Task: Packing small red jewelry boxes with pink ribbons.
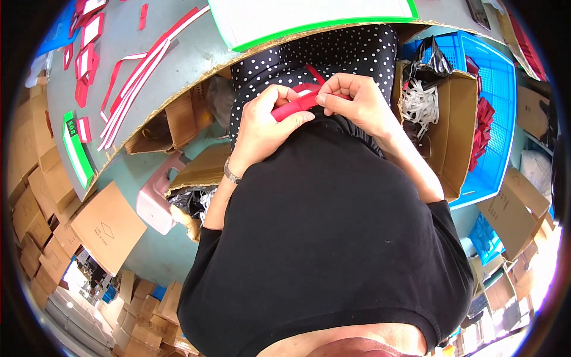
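Note:
In front of my lap, a red ribbon strip (292, 109) with a white patch is held between both hands. My left hand (262, 122), a bracelet or watch at its wrist, has its thumb along the near side and its fingers behind the strip. At the strip's right end, my right hand (355, 102) pinches with thumb and forefinger. A thin red tail (314, 74) sticks up beyond the fingers. How the strip is folded under the fingers cannot be made out.
Red-and-white strips (140, 83) lie on the grey table (119, 35), beside a green-edged white board (315, 15). At right stand a cardboard box (455, 125) of white strips and a blue basket (505, 119) with red pieces. A pink stool (153, 202) stands left.

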### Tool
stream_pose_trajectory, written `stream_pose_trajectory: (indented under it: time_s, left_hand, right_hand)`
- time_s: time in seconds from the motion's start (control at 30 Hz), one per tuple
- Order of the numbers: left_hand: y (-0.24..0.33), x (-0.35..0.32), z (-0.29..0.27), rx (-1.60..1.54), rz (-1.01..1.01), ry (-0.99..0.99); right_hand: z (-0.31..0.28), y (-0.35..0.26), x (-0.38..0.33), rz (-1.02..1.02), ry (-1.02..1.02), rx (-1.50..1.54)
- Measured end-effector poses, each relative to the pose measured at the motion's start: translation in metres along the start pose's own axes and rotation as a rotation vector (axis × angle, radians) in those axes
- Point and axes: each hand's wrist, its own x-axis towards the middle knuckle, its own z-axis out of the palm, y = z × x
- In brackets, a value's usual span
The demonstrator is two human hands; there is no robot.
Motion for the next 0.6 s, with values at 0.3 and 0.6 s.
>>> stream_pose_trajectory:
  time_s: [0.3, 0.6]
  left_hand:
    - [-0.0058, 0.001, 0.002, 0.051, 0.047, 0.045]
    - [-0.0093, 0.0018, 0.0042, -0.019, 0.013, 0.082]
  right_hand:
    - [0.002, 0.0028, 0.006, -0.062, 0.007, -0.124]
    - [0.004, -0.0026, 0.0049, -0.087, 0.041, -0.26]
